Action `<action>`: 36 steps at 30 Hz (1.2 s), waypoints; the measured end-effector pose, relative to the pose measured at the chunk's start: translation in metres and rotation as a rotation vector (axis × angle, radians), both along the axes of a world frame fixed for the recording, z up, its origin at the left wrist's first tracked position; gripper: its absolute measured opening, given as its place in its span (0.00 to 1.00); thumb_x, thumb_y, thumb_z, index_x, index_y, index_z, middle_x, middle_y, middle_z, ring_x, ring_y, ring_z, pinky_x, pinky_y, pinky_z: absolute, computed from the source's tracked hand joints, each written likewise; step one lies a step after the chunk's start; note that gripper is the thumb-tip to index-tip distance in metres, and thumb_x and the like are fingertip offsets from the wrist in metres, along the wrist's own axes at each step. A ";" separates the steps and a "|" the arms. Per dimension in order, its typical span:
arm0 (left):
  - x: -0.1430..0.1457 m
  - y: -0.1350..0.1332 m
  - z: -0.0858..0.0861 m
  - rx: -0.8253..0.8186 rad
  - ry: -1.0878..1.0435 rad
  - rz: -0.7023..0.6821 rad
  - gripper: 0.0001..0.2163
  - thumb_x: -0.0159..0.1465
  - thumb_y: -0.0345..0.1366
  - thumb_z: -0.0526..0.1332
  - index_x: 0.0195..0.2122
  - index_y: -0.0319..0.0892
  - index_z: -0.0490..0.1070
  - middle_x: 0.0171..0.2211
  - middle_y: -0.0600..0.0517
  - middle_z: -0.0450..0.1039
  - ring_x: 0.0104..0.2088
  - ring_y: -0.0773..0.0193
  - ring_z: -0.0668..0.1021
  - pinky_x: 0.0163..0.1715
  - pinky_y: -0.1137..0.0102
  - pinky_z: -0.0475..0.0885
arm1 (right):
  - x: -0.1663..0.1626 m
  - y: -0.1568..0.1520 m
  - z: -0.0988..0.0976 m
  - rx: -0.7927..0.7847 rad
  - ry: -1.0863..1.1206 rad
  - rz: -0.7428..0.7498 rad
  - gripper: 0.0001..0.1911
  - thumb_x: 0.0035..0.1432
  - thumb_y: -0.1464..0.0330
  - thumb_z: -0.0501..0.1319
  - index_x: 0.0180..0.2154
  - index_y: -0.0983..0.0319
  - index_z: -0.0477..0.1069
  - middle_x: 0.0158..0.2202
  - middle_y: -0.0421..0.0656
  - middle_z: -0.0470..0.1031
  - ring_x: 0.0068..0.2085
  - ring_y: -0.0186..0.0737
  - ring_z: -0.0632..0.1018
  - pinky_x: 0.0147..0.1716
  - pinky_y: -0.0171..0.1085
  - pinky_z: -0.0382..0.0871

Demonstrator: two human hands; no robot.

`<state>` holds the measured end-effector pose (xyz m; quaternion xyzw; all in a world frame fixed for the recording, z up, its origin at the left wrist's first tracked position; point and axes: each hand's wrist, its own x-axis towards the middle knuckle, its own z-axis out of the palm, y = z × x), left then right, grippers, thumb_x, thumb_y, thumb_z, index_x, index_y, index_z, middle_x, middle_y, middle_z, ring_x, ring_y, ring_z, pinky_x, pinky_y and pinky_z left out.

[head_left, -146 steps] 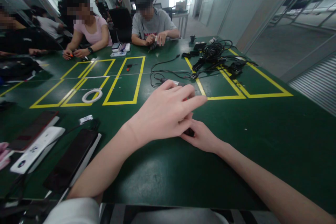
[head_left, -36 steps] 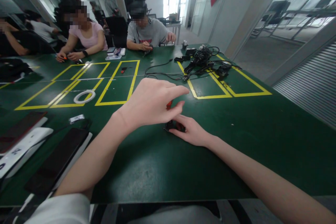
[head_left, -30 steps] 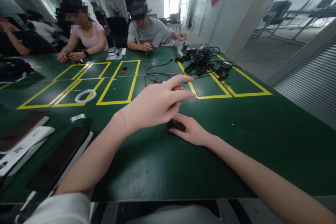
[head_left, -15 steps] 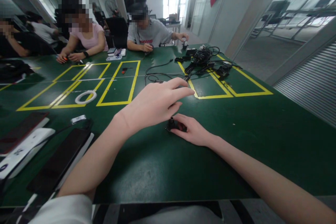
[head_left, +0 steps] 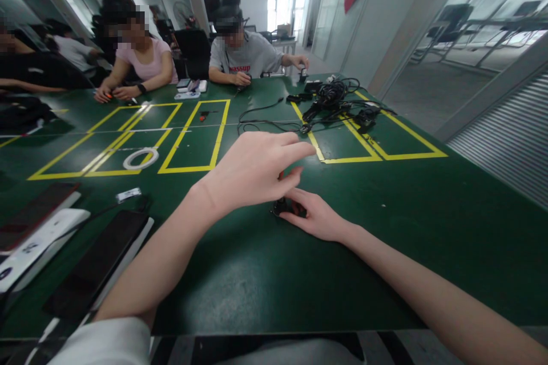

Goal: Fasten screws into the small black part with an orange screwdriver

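My right hand [head_left: 317, 214] is closed around a small black part [head_left: 280, 206] with a wide base standing on the green table. Fingers and thumb grip it from the right side. Just above reaches my left hand [head_left: 261, 168], its fingers curled and its thumb bent down over the part's top. A sliver of something dark and reddish [head_left: 281, 174] shows between the left thumb and fingers; its kind is hidden by the hand. The part's upper end is covered by my left hand.
On the left lie a power strip [head_left: 40, 245] and a dark phone [head_left: 100, 259] with cables. A white tape roll [head_left: 140, 158] rests by yellow tape outlines. Tangled black cables [head_left: 331, 97] are heaped at the back right. Co-workers [head_left: 143, 60] sit across the green table [head_left: 411, 251].
My left hand has lowered slightly, its thumb now covering the top of the black part. A reddish bit now shows under its fingers. My right hand keeps its hold.
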<state>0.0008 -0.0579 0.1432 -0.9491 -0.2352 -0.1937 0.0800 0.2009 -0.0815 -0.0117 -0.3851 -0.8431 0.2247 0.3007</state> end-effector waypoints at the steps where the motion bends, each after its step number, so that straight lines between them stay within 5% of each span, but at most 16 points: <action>1: 0.000 0.000 0.000 -0.010 -0.009 -0.033 0.17 0.66 0.29 0.57 0.55 0.42 0.76 0.53 0.43 0.79 0.50 0.55 0.82 0.47 0.65 0.78 | 0.000 0.000 0.000 -0.004 -0.003 -0.003 0.10 0.65 0.67 0.64 0.47 0.61 0.72 0.35 0.42 0.76 0.31 0.38 0.75 0.33 0.37 0.69; 6: -0.002 0.001 -0.003 -0.052 -0.075 -0.095 0.22 0.66 0.25 0.56 0.59 0.43 0.73 0.68 0.41 0.67 0.54 0.56 0.82 0.49 0.65 0.78 | 0.000 0.000 0.001 -0.012 -0.022 -0.010 0.11 0.66 0.66 0.64 0.48 0.61 0.73 0.36 0.42 0.77 0.31 0.38 0.75 0.33 0.37 0.69; 12: -0.003 0.000 -0.004 -0.080 -0.083 -0.092 0.21 0.67 0.32 0.59 0.61 0.43 0.72 0.56 0.45 0.80 0.49 0.56 0.84 0.49 0.65 0.79 | 0.000 0.001 -0.003 -0.017 -0.004 -0.010 0.10 0.65 0.66 0.64 0.47 0.61 0.73 0.34 0.42 0.76 0.30 0.39 0.75 0.33 0.38 0.68; 17: -0.003 0.003 -0.004 -0.043 -0.133 -0.167 0.21 0.66 0.27 0.55 0.59 0.43 0.74 0.71 0.41 0.63 0.56 0.55 0.82 0.48 0.65 0.79 | 0.001 0.000 0.000 -0.022 -0.001 -0.001 0.09 0.66 0.66 0.63 0.46 0.61 0.72 0.35 0.42 0.76 0.30 0.38 0.74 0.32 0.37 0.67; 19: -0.003 0.004 -0.004 -0.004 -0.136 -0.148 0.19 0.68 0.28 0.56 0.57 0.44 0.75 0.67 0.42 0.70 0.53 0.57 0.83 0.47 0.66 0.78 | 0.001 0.000 0.002 -0.022 -0.008 0.000 0.09 0.66 0.66 0.63 0.47 0.61 0.72 0.35 0.42 0.76 0.31 0.38 0.74 0.32 0.37 0.67; 22: -0.002 0.003 -0.004 0.072 -0.105 -0.082 0.12 0.70 0.33 0.59 0.51 0.43 0.78 0.47 0.48 0.84 0.41 0.61 0.85 0.39 0.71 0.76 | 0.001 0.000 0.002 -0.018 -0.011 -0.003 0.08 0.66 0.66 0.63 0.46 0.62 0.72 0.34 0.41 0.75 0.30 0.37 0.74 0.32 0.36 0.66; 26: 0.000 0.002 -0.004 0.122 -0.082 -0.046 0.11 0.70 0.37 0.58 0.39 0.41 0.80 0.29 0.51 0.82 0.32 0.62 0.83 0.34 0.71 0.74 | 0.001 0.000 -0.002 -0.018 -0.003 -0.006 0.09 0.66 0.66 0.63 0.46 0.62 0.73 0.34 0.41 0.75 0.30 0.37 0.73 0.31 0.36 0.66; 29: 0.001 0.002 -0.005 0.078 -0.101 -0.116 0.13 0.67 0.31 0.58 0.48 0.41 0.79 0.46 0.45 0.83 0.44 0.57 0.84 0.42 0.67 0.77 | 0.001 0.001 -0.003 -0.010 0.018 -0.006 0.07 0.65 0.66 0.64 0.44 0.61 0.73 0.33 0.41 0.75 0.30 0.38 0.74 0.31 0.36 0.67; 32: 0.001 0.003 -0.007 0.040 -0.111 -0.167 0.21 0.65 0.25 0.55 0.57 0.42 0.75 0.66 0.41 0.70 0.57 0.55 0.80 0.48 0.65 0.77 | 0.001 0.000 -0.002 -0.016 0.011 -0.005 0.08 0.65 0.66 0.64 0.45 0.60 0.73 0.35 0.41 0.76 0.30 0.38 0.74 0.32 0.37 0.68; 36: 0.000 0.005 -0.008 0.032 -0.098 -0.114 0.18 0.69 0.28 0.55 0.57 0.43 0.74 0.60 0.43 0.75 0.50 0.59 0.83 0.45 0.68 0.77 | 0.001 0.000 0.001 -0.022 -0.021 -0.008 0.10 0.66 0.66 0.63 0.47 0.61 0.73 0.36 0.43 0.77 0.31 0.38 0.74 0.33 0.37 0.68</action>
